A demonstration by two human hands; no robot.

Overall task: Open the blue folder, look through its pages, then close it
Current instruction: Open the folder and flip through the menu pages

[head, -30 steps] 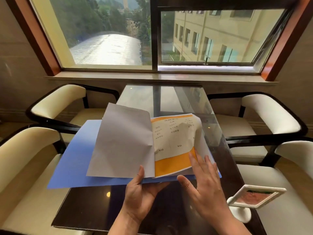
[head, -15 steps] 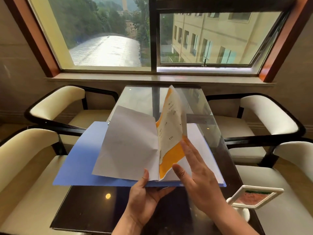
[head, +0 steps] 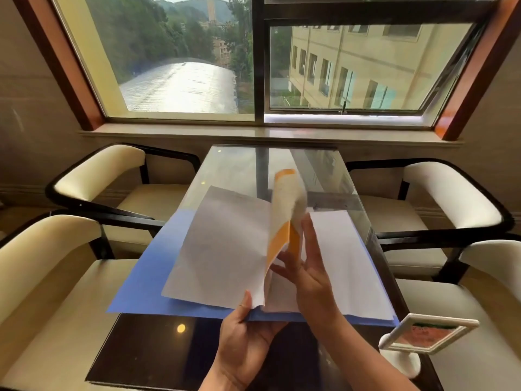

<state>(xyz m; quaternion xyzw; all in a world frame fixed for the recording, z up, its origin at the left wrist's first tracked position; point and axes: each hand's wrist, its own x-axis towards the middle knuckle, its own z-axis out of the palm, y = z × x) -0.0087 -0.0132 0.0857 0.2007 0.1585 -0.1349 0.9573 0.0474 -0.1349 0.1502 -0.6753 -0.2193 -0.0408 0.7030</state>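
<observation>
Two hands are at work on the blue folder (head: 146,280), which lies open on the table (head: 158,354) with its near edge lifted. The left hand (head: 248,340) is closed on that near edge at the fold, thumb on top. The right hand (head: 310,275) is open, its fingers (head: 308,235) spread against an orange-and-white page (head: 287,204) that stands curled and blurred in mid-turn, between a white sheet (head: 222,246) on the left and another white sheet (head: 341,258) on the right.

A crease or tear could be caused if the curled page is pushed flat too fast. Loose sheets could slide off the tilted folder. The folder's left half overhangs the table edge above a chair (head: 48,244), so support there is lacking. A framed sign (head: 428,334) stands close to the folder's right corner and could be knocked. Open table is left toward the window (head: 253,66).
</observation>
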